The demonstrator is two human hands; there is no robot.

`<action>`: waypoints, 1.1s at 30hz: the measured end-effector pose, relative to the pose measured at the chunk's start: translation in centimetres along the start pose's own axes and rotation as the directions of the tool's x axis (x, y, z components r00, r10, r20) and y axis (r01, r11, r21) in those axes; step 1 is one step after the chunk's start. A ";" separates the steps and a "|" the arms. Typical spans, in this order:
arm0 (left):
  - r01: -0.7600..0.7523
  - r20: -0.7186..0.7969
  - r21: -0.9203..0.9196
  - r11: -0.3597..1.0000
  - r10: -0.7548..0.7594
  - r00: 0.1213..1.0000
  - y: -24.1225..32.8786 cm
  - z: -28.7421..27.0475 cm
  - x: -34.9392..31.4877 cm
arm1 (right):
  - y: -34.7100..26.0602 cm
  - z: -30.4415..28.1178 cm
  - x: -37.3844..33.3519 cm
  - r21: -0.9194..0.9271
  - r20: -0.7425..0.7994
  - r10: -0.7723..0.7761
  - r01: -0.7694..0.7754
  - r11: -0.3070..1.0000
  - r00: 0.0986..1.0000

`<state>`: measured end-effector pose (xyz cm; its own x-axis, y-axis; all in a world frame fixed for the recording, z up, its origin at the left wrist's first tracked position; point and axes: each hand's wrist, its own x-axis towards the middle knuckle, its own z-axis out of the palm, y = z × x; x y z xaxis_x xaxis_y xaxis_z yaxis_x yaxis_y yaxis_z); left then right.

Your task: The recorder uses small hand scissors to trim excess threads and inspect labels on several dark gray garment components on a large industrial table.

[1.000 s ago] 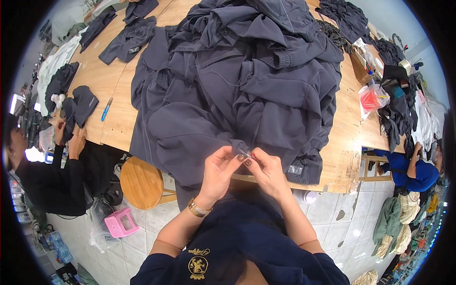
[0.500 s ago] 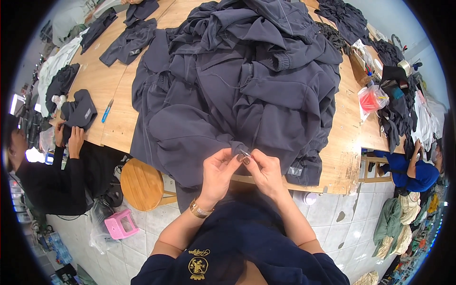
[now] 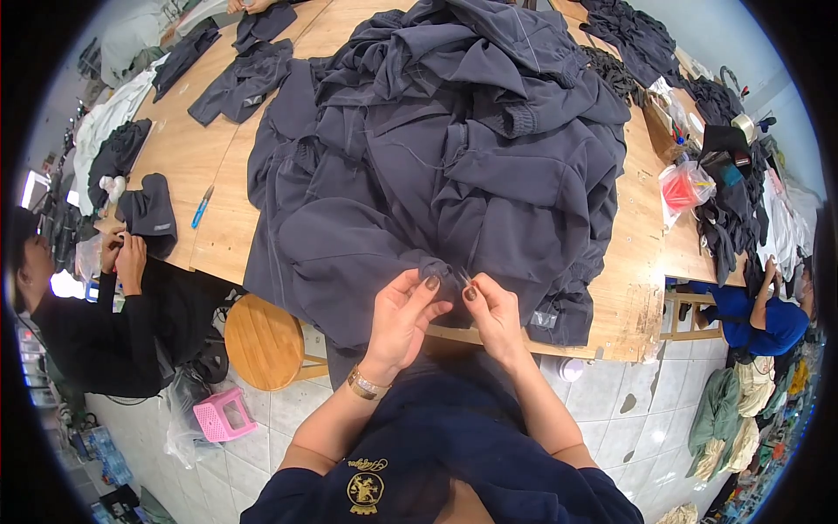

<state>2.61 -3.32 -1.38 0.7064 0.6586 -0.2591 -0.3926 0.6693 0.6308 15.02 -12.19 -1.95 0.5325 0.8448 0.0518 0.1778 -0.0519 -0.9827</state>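
A large heap of dark grey garments (image 3: 375, 148) covers the table in front of me. At its near edge my left hand (image 3: 403, 316) pinches a bunched bit of grey cloth (image 3: 434, 265) between thumb and fingers. My right hand (image 3: 494, 316) is closed on a small pointed metal tool (image 3: 465, 276), whose thin tips point toward that cloth. Most of the tool is hidden by the fingers, so its exact kind cannot be told. A small gap separates my two hands.
The wooden table (image 3: 642, 297) ends just before my body. A blue cutter (image 3: 202, 208) lies left of the heap, near a round wooden stool (image 3: 264, 342) and a pink plastic stool (image 3: 223, 414). A person in black (image 3: 96, 341) handles cloth at left; one in blue (image 3: 758, 321) sits right.
My right hand has drawn slightly to the right with the metal tool, away from my left hand. My left hand keeps its pinch on the cloth, its thumb raised a little.
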 end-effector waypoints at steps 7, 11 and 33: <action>-0.032 -0.040 0.073 0.997 0.035 0.999 -0.3 -0.2 0.1 | 0.0 0.0 -0.3 -0.116 0.032 -0.029 0.032 0.993 0.999; -0.053 -0.050 0.126 0.991 0.060 0.997 -0.2 0.0 0.0 | 0.0 0.1 -0.1 -0.196 0.033 -0.101 0.106 0.975 0.994; 0.028 -0.077 -0.223 0.974 -0.046 0.996 2.8 -1.5 1.6 | 1.0 1.1 0.5 0.058 0.070 0.126 -0.130 0.990 0.990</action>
<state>1.75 0.14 -1.09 0.6763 0.6518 -0.3433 -0.4944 0.7470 0.4444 14.59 -11.25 -3.09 0.4913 0.8669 -0.0847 0.0592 -0.1303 -0.9897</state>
